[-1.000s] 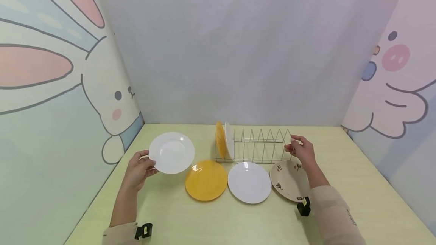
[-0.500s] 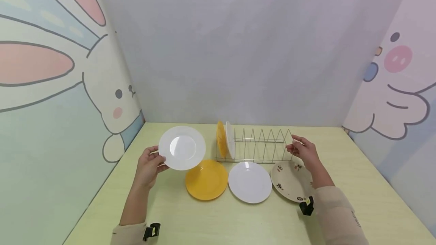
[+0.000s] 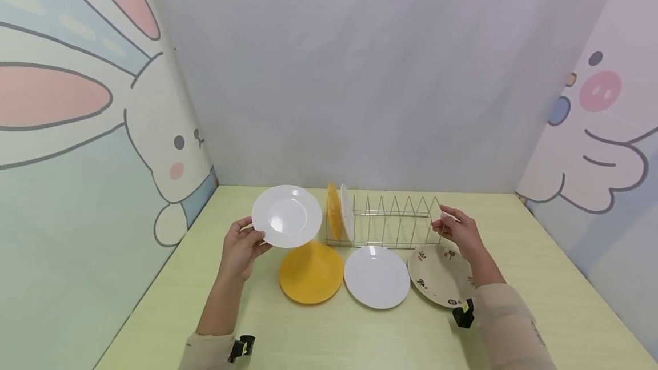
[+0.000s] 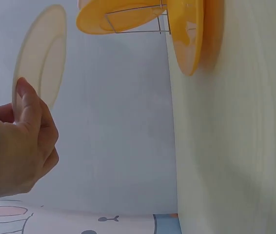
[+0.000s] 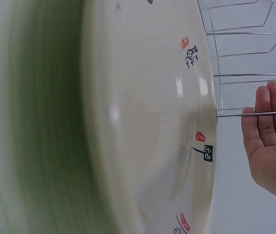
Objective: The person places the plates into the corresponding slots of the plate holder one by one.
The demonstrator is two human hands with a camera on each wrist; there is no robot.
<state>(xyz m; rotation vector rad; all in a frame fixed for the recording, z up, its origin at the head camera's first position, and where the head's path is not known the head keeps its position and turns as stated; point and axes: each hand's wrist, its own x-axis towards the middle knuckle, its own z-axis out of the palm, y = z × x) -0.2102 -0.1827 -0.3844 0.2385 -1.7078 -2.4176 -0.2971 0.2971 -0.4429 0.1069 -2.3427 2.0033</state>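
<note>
The head view shows the left hand (image 3: 243, 247) pinching the rim of a raised white plate (image 3: 287, 216), thumb over its upper face and fingers bent beneath. In the right wrist view, the fingers of the right hand (image 3: 460, 233) lie close together behind the end wire (image 5: 233, 115) of the wire rack (image 3: 393, 214); from above, thumb and fingers pinch that end. Compared with a second ago, the left hand and its plate have shifted rightward and a little away from the person, so the raised plate now hangs just left of the rack; the right hand has kept its place. An upright yellow plate (image 3: 334, 211) and an upright white plate (image 3: 347, 213) fill the rack's left end, standing between the raised plate and the slots farther right. In front of the rack, a flat yellow plate (image 3: 311, 274), a flat white plate (image 3: 377, 277) and a patterned cream plate (image 3: 442, 274) lie in a row on the pale table (image 3: 308, 336), the last partly beneath the right forearm. A grey backdrop (image 3: 360, 73) rises behind.
</note>
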